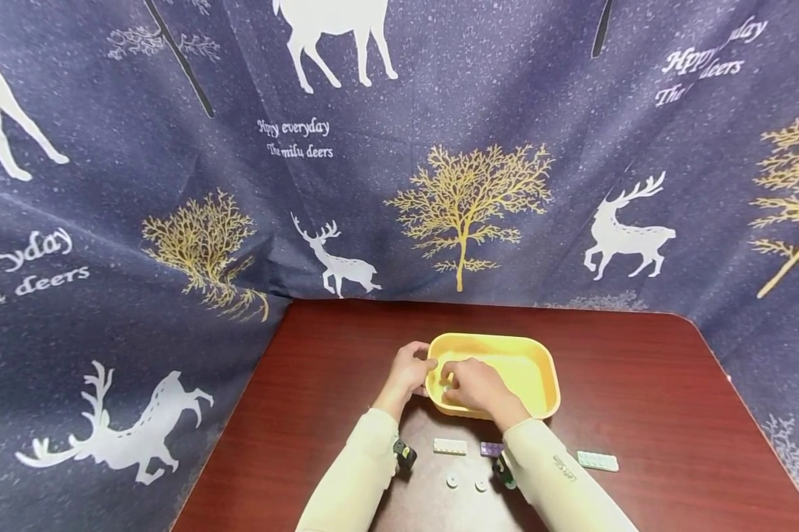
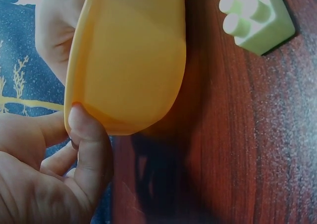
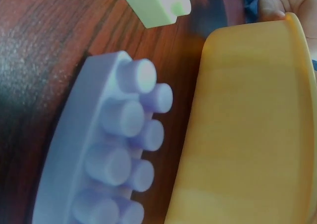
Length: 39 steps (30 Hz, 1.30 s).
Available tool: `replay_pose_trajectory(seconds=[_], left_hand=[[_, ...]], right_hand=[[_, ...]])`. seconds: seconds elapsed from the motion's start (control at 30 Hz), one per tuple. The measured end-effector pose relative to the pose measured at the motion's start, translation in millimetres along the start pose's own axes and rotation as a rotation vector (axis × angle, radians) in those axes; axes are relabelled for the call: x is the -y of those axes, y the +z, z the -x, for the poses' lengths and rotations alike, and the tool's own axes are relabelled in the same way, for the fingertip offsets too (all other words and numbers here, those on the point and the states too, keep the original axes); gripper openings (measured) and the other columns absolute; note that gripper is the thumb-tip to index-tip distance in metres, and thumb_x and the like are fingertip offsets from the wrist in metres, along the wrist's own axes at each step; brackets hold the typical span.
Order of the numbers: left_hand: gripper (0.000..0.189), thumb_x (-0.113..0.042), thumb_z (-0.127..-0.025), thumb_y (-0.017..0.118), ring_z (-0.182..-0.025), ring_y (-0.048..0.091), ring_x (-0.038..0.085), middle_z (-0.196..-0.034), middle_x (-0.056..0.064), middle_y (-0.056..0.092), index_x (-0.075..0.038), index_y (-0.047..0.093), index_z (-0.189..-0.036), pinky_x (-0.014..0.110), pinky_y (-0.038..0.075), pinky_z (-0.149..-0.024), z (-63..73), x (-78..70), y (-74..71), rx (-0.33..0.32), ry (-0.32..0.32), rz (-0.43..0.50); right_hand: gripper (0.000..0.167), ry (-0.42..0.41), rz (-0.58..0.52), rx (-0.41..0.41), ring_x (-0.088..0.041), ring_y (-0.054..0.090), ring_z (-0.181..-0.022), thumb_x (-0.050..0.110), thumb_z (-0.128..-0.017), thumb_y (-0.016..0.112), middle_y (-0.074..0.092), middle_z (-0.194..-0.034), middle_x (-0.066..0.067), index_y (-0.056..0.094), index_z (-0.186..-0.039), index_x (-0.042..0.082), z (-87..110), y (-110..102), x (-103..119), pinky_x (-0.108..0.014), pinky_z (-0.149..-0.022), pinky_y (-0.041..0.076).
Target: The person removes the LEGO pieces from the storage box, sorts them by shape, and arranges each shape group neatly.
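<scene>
A yellow plastic basin (image 1: 539, 369) stands on the table. My left hand (image 1: 410, 369) grips its left end, and in the left wrist view the thumb (image 2: 86, 130) lies against the rim. Inside the basin, at its left part, is my right hand (image 1: 474, 386) with bent fingers pointing down. A small pale piece (image 1: 447, 387) shows by those fingertips; whether they pinch it is unclear. In front of the basin lie a pale cream-green toy brick (image 1: 449, 446) and a purple toy brick (image 3: 79, 135), studs up, the latter partly behind the right forearm.
Two small round white pieces (image 1: 451, 481) lie nearer to me, between the forearms. To the right of the right sleeve is a mint-green brick (image 1: 597, 461). A dark blue curtain (image 1: 372, 222) with deer and trees hangs behind the brown table (image 1: 638, 369).
</scene>
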State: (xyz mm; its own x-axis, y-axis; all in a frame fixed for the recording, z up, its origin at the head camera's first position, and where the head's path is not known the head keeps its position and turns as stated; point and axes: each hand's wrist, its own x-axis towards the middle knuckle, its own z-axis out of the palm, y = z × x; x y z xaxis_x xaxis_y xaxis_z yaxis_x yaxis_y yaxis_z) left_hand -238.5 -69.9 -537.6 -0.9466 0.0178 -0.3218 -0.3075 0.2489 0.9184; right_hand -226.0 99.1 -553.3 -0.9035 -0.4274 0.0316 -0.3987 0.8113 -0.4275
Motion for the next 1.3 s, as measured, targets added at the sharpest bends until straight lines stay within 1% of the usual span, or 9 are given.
replay_pose_trajectory(seconds=[0.1,0.23,0.33,0.47,0.63,0.83,0.97,1.17,1.3], left_hand=[[0.04,-0.005,-0.095,0.067,-0.062,0.068,0.028,-0.093,0.017,0.064,-0.006,0.061,-0.135,0.029,0.055,-0.039,1.6,-0.7,0.0,0.002,-0.001,0.004],[0.04,-0.004,-0.095,0.067,-0.062,0.068,0.028,-0.092,0.016,0.064,-0.006,0.061,-0.134,0.028,0.055,-0.039,2.0,-0.8,0.0,0.003,0.005,0.003],[0.04,-0.005,-0.094,0.068,-0.063,0.069,0.03,-0.092,0.015,0.064,-0.006,0.061,-0.134,0.028,0.055,-0.039,1.7,-0.1,0.2,0.002,0.01,-0.002],[0.039,-0.005,-0.095,0.068,-0.062,0.069,0.029,-0.093,0.015,0.064,-0.006,0.062,-0.133,0.028,0.055,-0.039,1.6,0.5,1.1,0.005,0.012,-0.003],[0.038,-0.005,-0.095,0.068,-0.059,0.067,0.026,-0.094,0.017,0.066,-0.006,0.062,-0.132,0.028,0.055,-0.038,1.7,0.7,1.8,0.009,0.009,0.006],[0.038,-0.006,-0.095,0.068,-0.058,0.065,0.025,-0.095,0.018,0.065,-0.007,0.062,-0.133,0.026,0.053,-0.037,0.5,-0.4,1.7,0.007,0.009,0.003],[0.039,-0.007,-0.095,0.068,-0.059,0.067,0.026,-0.099,0.022,0.067,-0.008,0.062,-0.133,0.027,0.053,-0.038,-0.8,-0.9,1.6,0.012,0.007,0.011],[0.039,-0.006,-0.095,0.068,-0.064,0.07,0.031,-0.102,0.027,0.066,-0.007,0.061,-0.133,0.027,0.054,-0.038,-1.0,0.0,1.6,0.017,0.01,0.003],[0.039,-0.006,-0.095,0.067,-0.064,0.07,0.031,-0.101,0.027,0.066,-0.006,0.061,-0.134,0.027,0.054,-0.038,-1.9,1.6,1.2,0.013,0.005,0.012]], right_hand=[[0.028,-0.023,0.018,0.004,-0.012,0.059,-0.069,0.026,-0.075,0.087,0.064,-0.072,0.01,0.074,-0.099,0.022,-1.1,2,-1,-0.034,-0.06,0.051],[0.022,-0.068,0.035,-0.001,-0.011,0.057,-0.067,0.024,-0.074,0.085,0.062,-0.07,0.012,0.076,-0.095,0.023,-2.3,4,-1,-0.032,-0.058,0.049],[0.019,-0.086,0.042,0.001,-0.012,0.058,-0.068,0.022,-0.074,0.085,0.062,-0.069,0.013,0.077,-0.091,0.024,-3.3,5,-2,-0.033,-0.058,0.05],[0.017,-0.071,0.056,0.02,-0.014,0.06,-0.07,0.022,-0.074,0.084,0.063,-0.07,0.013,0.077,-0.089,0.024,-4.5,6,-3,-0.035,-0.06,0.051],[0.015,-0.036,0.062,0.037,-0.015,0.058,-0.071,0.023,-0.074,0.082,0.062,-0.073,0.012,0.074,-0.087,0.024,-4.4,7,-6,-0.036,-0.06,0.051],[0.014,-0.005,0.055,0.018,-0.015,0.057,-0.067,0.024,-0.075,0.082,0.06,-0.069,0.012,0.073,-0.086,0.023,-1.3,0,-10,-0.037,-0.06,0.051],[0.015,0.006,0.041,0.006,-0.012,0.057,-0.067,0.026,-0.075,0.081,0.059,-0.068,0.013,0.073,-0.086,0.023,2.3,-4,-13,-0.036,-0.059,0.051],[0.015,-0.006,0.021,-0.017,-0.007,0.056,-0.065,0.027,-0.076,0.083,0.059,-0.068,0.016,0.07,-0.084,0.025,11.2,-8,-20,-0.031,-0.059,0.05],[0.015,-0.02,0.011,-0.046,-0.006,0.056,-0.064,0.026,-0.076,0.083,0.061,-0.068,0.016,0.07,-0.084,0.025,17.9,-13,-23,-0.03,-0.057,0.05]])
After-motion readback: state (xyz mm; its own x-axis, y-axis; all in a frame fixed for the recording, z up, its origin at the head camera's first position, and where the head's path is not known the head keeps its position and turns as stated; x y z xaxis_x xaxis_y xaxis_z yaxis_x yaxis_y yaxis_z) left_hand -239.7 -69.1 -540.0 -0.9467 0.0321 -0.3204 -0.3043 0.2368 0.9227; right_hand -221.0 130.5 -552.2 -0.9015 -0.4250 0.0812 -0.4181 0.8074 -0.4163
